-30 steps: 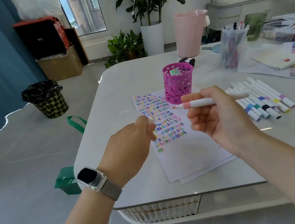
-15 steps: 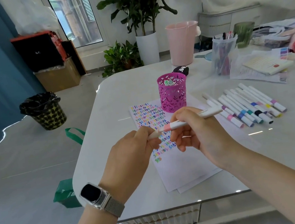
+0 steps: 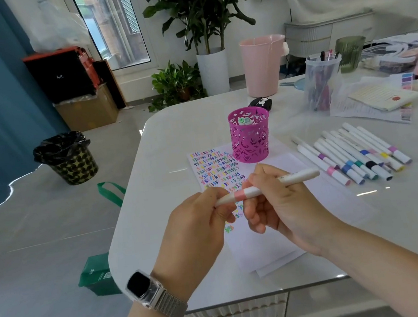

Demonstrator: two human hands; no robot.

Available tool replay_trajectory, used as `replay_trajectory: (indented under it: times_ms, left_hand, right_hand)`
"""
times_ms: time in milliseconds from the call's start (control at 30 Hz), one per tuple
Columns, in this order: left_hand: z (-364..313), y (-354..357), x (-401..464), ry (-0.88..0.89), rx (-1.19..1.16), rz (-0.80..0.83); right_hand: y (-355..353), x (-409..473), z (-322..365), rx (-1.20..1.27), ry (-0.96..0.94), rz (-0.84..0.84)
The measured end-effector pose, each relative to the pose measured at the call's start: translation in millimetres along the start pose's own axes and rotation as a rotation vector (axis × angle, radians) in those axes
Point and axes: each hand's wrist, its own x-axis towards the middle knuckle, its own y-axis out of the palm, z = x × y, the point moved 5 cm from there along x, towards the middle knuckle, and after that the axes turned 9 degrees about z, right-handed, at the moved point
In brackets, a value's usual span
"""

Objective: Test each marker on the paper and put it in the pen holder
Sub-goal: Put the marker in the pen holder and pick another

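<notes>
Fingers (image 3: 259,178) of the right hand (image 3: 281,202) grip the marker (image 3: 266,186); the left hand (image 3: 199,220) pinches its cap end.
Probably capping it for the pen holder (image 3: 249,135) beyond.

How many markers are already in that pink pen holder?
2, by the caps showing above the rim of the pink pen holder, at its far left side; others may sit hidden lower inside.

white table (image 3: 406,213) | paper (image 3: 260,244), pink pen holder (image 3: 250,137) on it, marker row (image 3: 352,154), clear cup (image 3: 321,81)
</notes>
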Motion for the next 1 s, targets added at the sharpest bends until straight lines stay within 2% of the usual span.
replay_trajectory:
  times_ms: [167, 333, 433, 500, 533, 600, 667, 733, 800, 900, 1000]
  left_hand:
    - [-3, 5, -5, 0.027, 0.003, 0.018]
    - [-25, 7, -2, -0.038, -0.199, 0.006]
    - [-24, -1, 5, -0.106, -0.232, -0.048]
    - [-13, -7, 7, -0.152, -0.183, -0.069]
    - [-7, -8, 7, -0.167, -0.134, -0.074]
    - [3, -7, 5, -0.162, 0.038, -0.063]
    - [3, -1, 3, -0.128, 0.189, -0.027]
    - [-1, 3, 3, -0.079, 0.274, -0.021]
    - [-4, 3, 5, -0.065, 0.292, -0.057]
    - [-9, -4, 8, -0.077, 0.182, -0.117]
    - [-8, -5, 8, -0.129, 0.085, -0.078]
  right_hand:
    - [1, -5, -9, -0.047, -0.006, 0.022]
    - [0, -1, 12, -0.089, -0.016, 0.021]
    - [-18, 5, 34, -0.146, -0.150, -0.100]
    - [-37, 3, 48, -0.402, -0.311, -0.244]
    - [-41, 1, 54, -0.657, -0.399, -0.261]
    - [-40, 0, 53, -1.232, -0.489, -0.135]
    - [-36, 6, 29, -1.535, -0.364, 0.108]
    - [-34, 9, 12, -1.611, -0.222, 0.235]
    - [-29, 11, 10, -1.606, -0.275, 0.220]
    - [-25, 12, 19, -1.544, -0.341, 0.173]
    - [-22, 10, 24, -1.490, -0.309, 0.204]
